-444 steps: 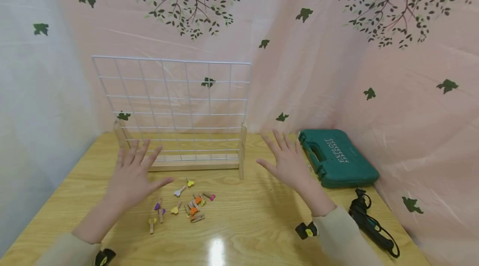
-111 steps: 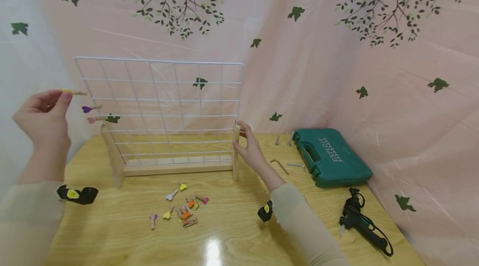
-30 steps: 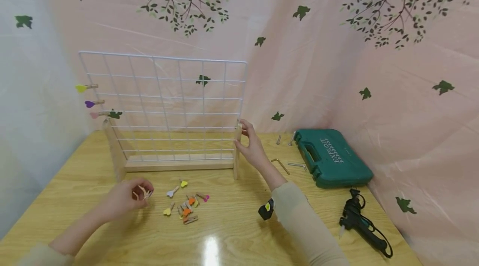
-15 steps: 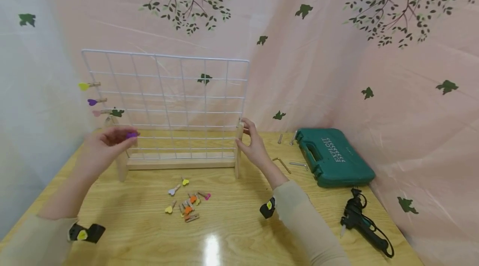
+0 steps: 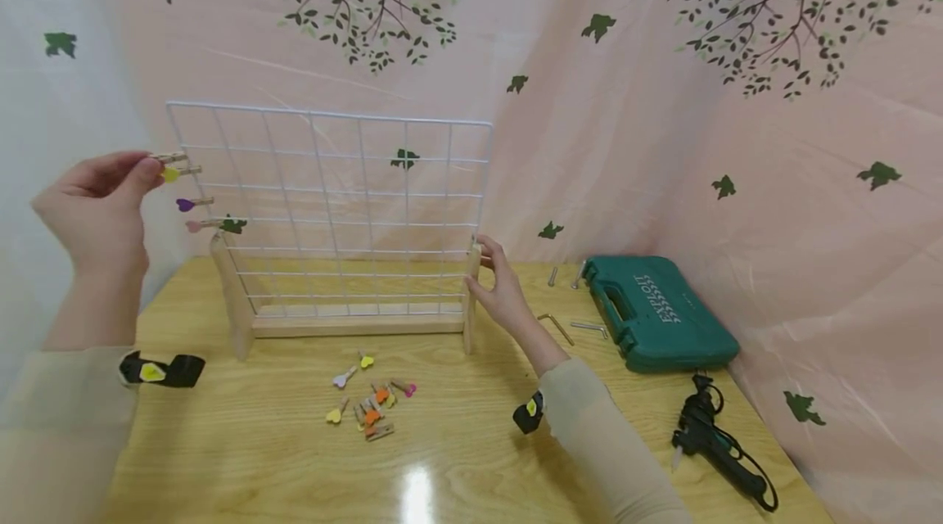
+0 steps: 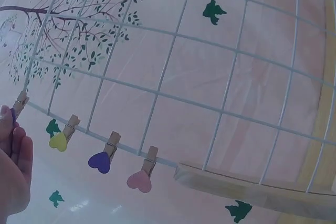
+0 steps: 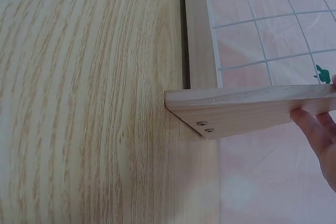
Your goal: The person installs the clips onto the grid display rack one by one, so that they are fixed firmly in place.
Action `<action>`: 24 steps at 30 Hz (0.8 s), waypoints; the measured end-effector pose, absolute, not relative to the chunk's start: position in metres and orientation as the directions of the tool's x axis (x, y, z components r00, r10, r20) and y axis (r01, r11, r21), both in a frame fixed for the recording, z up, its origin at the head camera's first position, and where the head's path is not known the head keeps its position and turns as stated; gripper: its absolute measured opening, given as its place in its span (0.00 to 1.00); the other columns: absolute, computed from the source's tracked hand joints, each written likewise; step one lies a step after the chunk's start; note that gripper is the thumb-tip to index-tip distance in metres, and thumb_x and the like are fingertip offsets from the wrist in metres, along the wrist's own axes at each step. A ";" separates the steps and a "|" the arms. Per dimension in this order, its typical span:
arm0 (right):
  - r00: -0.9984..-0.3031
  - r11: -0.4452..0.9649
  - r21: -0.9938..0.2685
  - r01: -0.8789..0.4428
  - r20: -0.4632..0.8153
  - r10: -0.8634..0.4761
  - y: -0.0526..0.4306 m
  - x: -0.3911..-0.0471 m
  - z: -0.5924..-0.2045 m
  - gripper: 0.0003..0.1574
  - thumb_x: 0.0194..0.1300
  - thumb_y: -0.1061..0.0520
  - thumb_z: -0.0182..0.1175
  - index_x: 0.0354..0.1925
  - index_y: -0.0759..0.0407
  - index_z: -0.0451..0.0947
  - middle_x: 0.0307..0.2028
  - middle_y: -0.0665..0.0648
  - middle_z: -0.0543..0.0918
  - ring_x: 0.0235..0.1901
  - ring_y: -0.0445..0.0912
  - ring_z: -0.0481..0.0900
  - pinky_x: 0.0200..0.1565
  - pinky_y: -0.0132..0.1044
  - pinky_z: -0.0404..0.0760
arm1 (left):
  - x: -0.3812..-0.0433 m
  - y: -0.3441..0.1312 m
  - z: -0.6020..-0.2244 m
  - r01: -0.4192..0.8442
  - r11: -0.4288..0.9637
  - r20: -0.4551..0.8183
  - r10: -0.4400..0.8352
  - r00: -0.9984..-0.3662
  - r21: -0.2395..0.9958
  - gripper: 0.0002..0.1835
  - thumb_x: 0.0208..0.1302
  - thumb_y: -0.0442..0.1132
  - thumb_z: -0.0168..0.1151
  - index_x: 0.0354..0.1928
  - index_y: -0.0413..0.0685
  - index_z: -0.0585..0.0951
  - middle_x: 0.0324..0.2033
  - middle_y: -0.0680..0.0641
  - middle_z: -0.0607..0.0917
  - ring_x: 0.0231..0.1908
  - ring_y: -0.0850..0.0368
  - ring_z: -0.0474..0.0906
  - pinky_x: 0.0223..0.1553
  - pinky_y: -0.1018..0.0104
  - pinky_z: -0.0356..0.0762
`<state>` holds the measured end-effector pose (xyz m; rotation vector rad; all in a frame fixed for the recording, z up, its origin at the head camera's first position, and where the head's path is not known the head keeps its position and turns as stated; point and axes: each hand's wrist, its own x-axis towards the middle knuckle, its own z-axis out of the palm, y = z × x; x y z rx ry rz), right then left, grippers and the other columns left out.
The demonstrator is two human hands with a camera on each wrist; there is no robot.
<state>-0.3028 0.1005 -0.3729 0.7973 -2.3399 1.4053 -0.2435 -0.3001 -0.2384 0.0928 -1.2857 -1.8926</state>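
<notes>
My left hand (image 5: 103,201) pinches a small wooden clothespin (image 6: 20,103) with a purple heart, its tip right at the grid's left side wire, near the top corner. Below it on that wire sit clothespins with a yellow heart (image 6: 58,141), a purple heart (image 6: 100,162) and a pink heart (image 6: 139,181). The white wire grid (image 5: 361,156) stands upright in a wooden base (image 5: 357,327). At the right side, my right hand (image 5: 504,291) holds the base's wooden end post (image 7: 247,109) between thumb and fingers.
Several heart clothespins (image 5: 372,416) lie on the wooden table (image 5: 486,458) before the stand. A green case (image 5: 663,311) stands at the right, with hex keys (image 5: 557,330) and bolts (image 5: 552,277) beside it. A black glue gun (image 5: 718,442) lies nearer me.
A pink, a purple and a yellow-heart clothespin have gone onto the left wire. My left hand picked another purple one off the table and raised it there. My right hand stays on the post.
</notes>
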 end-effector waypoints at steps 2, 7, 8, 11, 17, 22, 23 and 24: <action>-0.804 0.368 -0.716 -0.593 0.510 -0.304 0.101 -0.302 -0.373 0.39 0.57 0.69 0.56 0.63 0.56 0.51 0.52 0.66 0.65 0.54 0.60 0.68 0.45 0.49 0.75 | -0.248 -0.302 -0.232 0.563 -0.118 0.323 -0.715 -0.620 0.818 0.25 0.29 0.42 0.74 0.35 0.39 0.82 0.31 0.49 0.83 0.32 0.60 0.80 0.42 0.76 0.73; -0.806 0.359 -0.723 -0.590 0.505 -0.309 0.102 -0.302 -0.373 0.39 0.58 0.69 0.55 0.63 0.57 0.51 0.52 0.67 0.65 0.54 0.60 0.67 0.45 0.50 0.75 | -0.255 -0.304 -0.219 0.536 -0.098 0.271 -0.778 -0.566 0.839 0.24 0.28 0.45 0.73 0.34 0.44 0.82 0.30 0.52 0.82 0.33 0.63 0.79 0.46 0.76 0.71; -0.807 0.358 -0.725 -0.589 0.503 -0.310 0.102 -0.302 -0.373 0.39 0.58 0.69 0.55 0.63 0.57 0.50 0.52 0.67 0.64 0.54 0.60 0.67 0.45 0.49 0.75 | -0.256 -0.304 -0.218 0.530 -0.087 0.268 -0.787 -0.555 0.843 0.23 0.28 0.45 0.73 0.33 0.44 0.82 0.29 0.52 0.82 0.32 0.64 0.79 0.46 0.76 0.71; -0.807 0.355 -0.727 -0.588 0.502 -0.310 0.103 -0.302 -0.372 0.39 0.58 0.69 0.55 0.63 0.57 0.50 0.53 0.67 0.64 0.54 0.60 0.67 0.44 0.49 0.76 | -0.260 -0.304 -0.215 0.519 -0.072 0.258 -0.804 -0.535 0.852 0.22 0.27 0.45 0.73 0.31 0.44 0.83 0.26 0.53 0.82 0.29 0.64 0.79 0.44 0.76 0.72; -0.793 0.349 -0.712 -0.609 0.527 -0.307 0.104 -0.303 -0.372 0.38 0.57 0.69 0.56 0.63 0.59 0.51 0.53 0.67 0.66 0.53 0.60 0.68 0.46 0.49 0.74 | -0.272 -0.312 -0.218 0.487 -0.045 0.262 -0.798 -0.543 0.872 0.22 0.27 0.46 0.73 0.31 0.45 0.83 0.26 0.54 0.82 0.27 0.65 0.78 0.44 0.76 0.72; -0.791 0.343 -0.714 -0.610 0.527 -0.310 0.104 -0.304 -0.373 0.38 0.57 0.69 0.56 0.62 0.59 0.52 0.54 0.66 0.66 0.53 0.60 0.69 0.48 0.49 0.73 | -0.279 -0.318 -0.220 0.474 -0.048 0.265 -0.779 -0.569 0.879 0.25 0.23 0.47 0.73 0.31 0.45 0.83 0.25 0.54 0.82 0.26 0.65 0.78 0.42 0.76 0.72; -0.792 0.342 -0.716 -0.608 0.524 -0.312 0.103 -0.304 -0.373 0.38 0.57 0.69 0.55 0.62 0.59 0.52 0.55 0.66 0.66 0.53 0.60 0.68 0.48 0.49 0.73 | -0.280 -0.318 -0.221 0.468 -0.046 0.265 -0.774 -0.575 0.882 0.26 0.22 0.48 0.73 0.32 0.45 0.83 0.26 0.54 0.82 0.26 0.65 0.78 0.43 0.76 0.72; -0.794 0.342 -0.718 -0.606 0.522 -0.312 0.103 -0.303 -0.372 0.38 0.57 0.69 0.55 0.62 0.58 0.52 0.55 0.66 0.66 0.53 0.60 0.68 0.47 0.49 0.74 | -0.280 -0.318 -0.221 0.467 -0.046 0.268 -0.767 -0.583 0.883 0.26 0.22 0.48 0.73 0.32 0.46 0.83 0.26 0.54 0.82 0.26 0.65 0.78 0.43 0.76 0.72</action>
